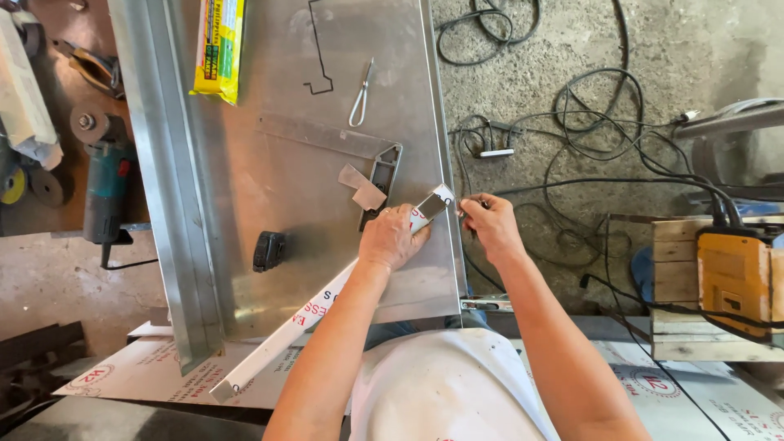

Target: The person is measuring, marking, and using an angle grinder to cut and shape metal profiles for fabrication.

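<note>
Pressing down on a long white strip (pixel 327 302), the left hand (pixel 392 237) has its fingers curled over the strip's upper end, which lies slantwise across a grey metal sheet (pixel 294 188). Red round labels mark the strip below the wrist. Just right of those fingers, the right hand (pixel 490 222) pinches something small at the sheet's edge; what it is I cannot tell. Well above the fingers lies a yellow-green oblong packet (pixel 218 49); left of them, a small black block (pixel 269 250).
</note>
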